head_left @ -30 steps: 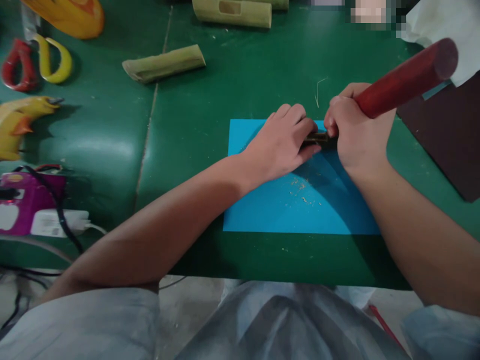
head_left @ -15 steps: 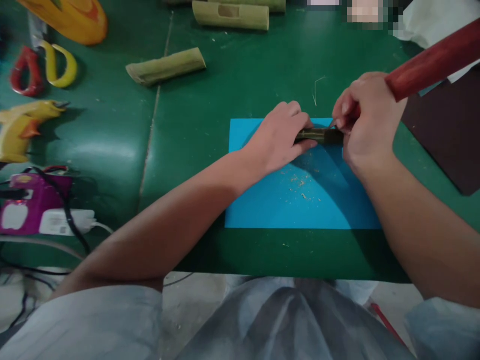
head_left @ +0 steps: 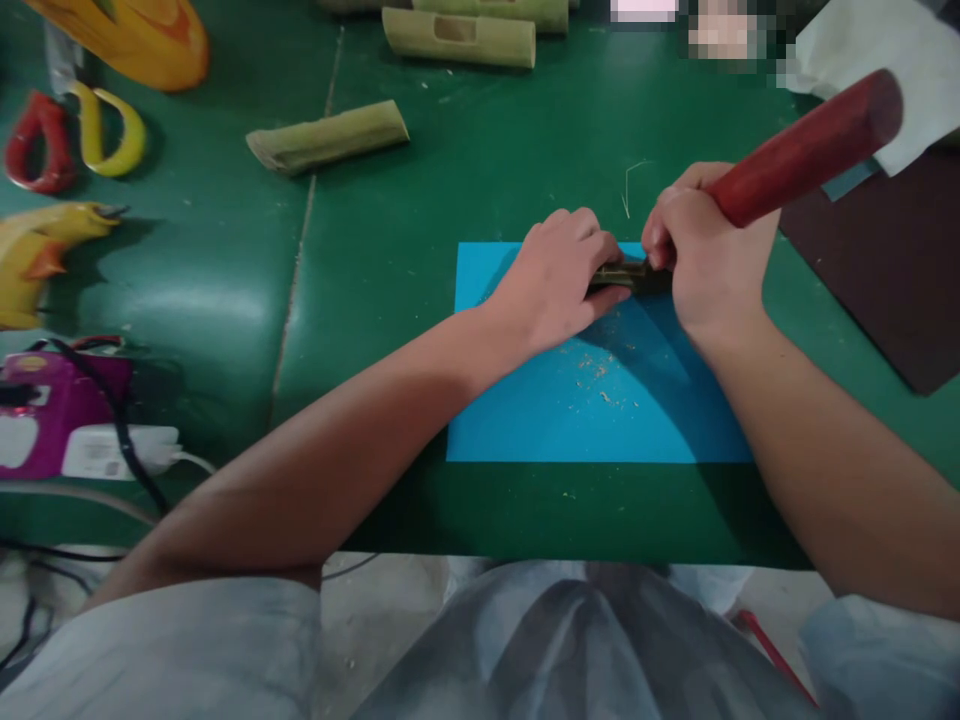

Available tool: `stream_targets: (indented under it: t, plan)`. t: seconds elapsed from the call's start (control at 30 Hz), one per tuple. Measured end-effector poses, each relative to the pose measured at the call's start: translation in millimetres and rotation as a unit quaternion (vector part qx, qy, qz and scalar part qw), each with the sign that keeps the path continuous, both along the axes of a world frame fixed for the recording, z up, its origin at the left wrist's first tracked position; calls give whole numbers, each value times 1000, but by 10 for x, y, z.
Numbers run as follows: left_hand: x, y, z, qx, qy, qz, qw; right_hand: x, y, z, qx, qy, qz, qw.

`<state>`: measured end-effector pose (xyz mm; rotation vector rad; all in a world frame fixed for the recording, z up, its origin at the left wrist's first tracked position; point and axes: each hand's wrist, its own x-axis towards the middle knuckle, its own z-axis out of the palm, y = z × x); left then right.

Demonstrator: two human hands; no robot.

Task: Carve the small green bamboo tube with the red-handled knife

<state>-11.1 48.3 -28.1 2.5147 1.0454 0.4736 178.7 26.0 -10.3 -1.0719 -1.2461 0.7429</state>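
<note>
My left hand point(head_left: 561, 278) presses a small dark-green bamboo piece point(head_left: 628, 274) down onto a blue sheet point(head_left: 600, 400), fingers closed over its left end. My right hand point(head_left: 709, 255) is wrapped round the lower end of a tool with a long red handle point(head_left: 802, 150), which slants up to the right. The tool's tip meets the right end of the bamboo piece and is hidden behind my fingers. Pale shavings point(head_left: 600, 372) lie on the sheet below both hands.
Cut bamboo sections point(head_left: 326, 137) point(head_left: 459, 35) lie on the green table point(head_left: 420, 180) behind. Scissors with red and yellow grips point(head_left: 71, 140), a yellow glue gun point(head_left: 37, 255), a purple device with cables point(head_left: 52, 410) sit left. A dark board point(head_left: 892, 270) and white cloth point(head_left: 877, 60) are right.
My right hand drew back to the right and tilted the red handle up half a second ago, exposing more of the bamboo piece, then returned left against it. The left hand stayed put.
</note>
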Motion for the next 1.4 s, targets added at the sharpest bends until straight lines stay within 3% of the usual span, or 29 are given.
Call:
stream_targets:
  t: [0.33, 0.43, 0.6, 0.97, 1.13, 1.3, 1.4]
  plan:
    - [78, 71, 66, -3, 32, 27, 999, -47, 25, 54, -65, 16, -7, 998]
    - [51, 79, 45, -17, 15, 25, 999, -33, 27, 40, -37, 32, -21, 999]
    - [-20, 84, -19, -15, -6, 3, 1000, -2, 0, -2, -10, 43, 11, 999]
    - [-16, 28, 59, -16, 11, -8, 1000, 14, 14, -3, -3, 47, 16, 999]
    - [-5, 44, 36, -13, 11, -13, 1000, 14, 35, -4, -28, 9, 13, 999]
    - [5, 61, 8, -16, -10, -11, 1000, -34, 72, -33, -39, -16, -36, 998]
    - [5, 89, 22, -28, -10, -6, 1000, -65, 63, -2, -82, -4, -11, 997]
